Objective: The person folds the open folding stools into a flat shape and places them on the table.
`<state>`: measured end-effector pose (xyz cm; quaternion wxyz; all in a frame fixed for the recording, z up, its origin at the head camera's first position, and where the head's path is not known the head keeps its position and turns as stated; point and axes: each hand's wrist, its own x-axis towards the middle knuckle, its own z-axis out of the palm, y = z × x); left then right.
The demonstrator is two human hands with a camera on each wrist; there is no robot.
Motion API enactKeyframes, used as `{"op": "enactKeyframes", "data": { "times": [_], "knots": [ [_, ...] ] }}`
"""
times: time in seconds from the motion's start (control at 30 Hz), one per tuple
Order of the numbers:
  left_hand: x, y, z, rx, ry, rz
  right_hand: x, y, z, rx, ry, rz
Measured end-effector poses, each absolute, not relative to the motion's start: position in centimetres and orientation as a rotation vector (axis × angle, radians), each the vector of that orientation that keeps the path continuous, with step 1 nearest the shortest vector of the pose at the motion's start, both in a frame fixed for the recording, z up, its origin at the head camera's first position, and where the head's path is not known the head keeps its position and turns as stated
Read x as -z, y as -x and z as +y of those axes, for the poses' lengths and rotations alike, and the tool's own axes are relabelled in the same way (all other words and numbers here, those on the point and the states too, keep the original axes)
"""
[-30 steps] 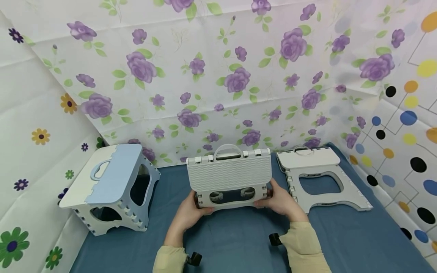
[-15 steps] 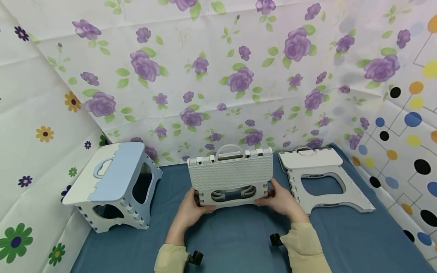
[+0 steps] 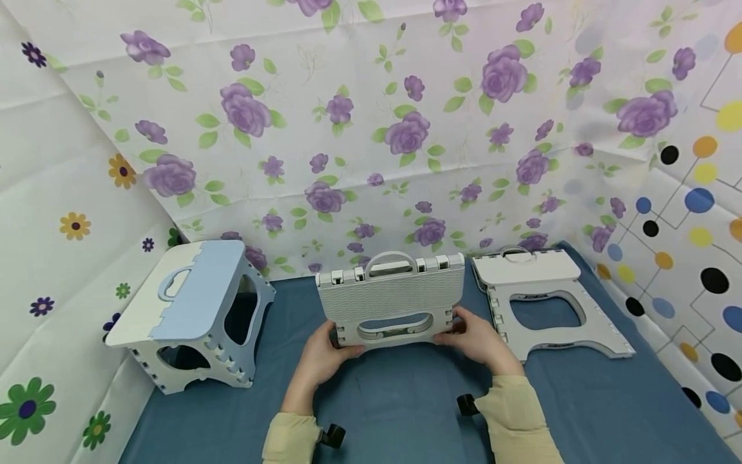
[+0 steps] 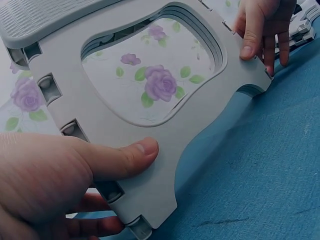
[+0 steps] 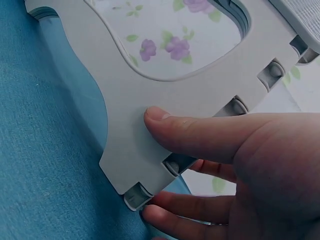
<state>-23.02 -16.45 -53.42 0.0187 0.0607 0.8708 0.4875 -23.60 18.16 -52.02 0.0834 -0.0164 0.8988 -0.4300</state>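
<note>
Holding a folded pale stool (image 3: 391, 298)

A two-tone stool (image 3: 194, 309) (cream and pale blue) stands unfolded at left — a folded pale stool (image 3: 536, 272) lies at right — before a purple-flowered backdrop (image 3: 359, 145).

Folded step stool of pale grey plastic (image 3: 390, 298), panels stacked flat. Textured rectangular seat panel uppermost, arched carry handle at its far edge; leg panel below, with rounded opening and notched hinges along both sides. Pose: tilted up, handle end far, foot end near. Location: centre, over blue cloth (image 3: 400, 412). Left hand (image 3: 323, 356) grips left side; right hand (image 3: 476, 338), right side.
</note>
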Motion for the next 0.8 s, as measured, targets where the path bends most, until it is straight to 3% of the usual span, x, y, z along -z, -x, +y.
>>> {"op": "enactKeyframes", "data": {
  "times": [0.8],
  "knots": [
    [53.3, 23.0, -16.3, -1.447, -0.263, 2.790, 50.9, 23.2, 17.9, 1.241, 0.064, 2.720]
  ]
}}
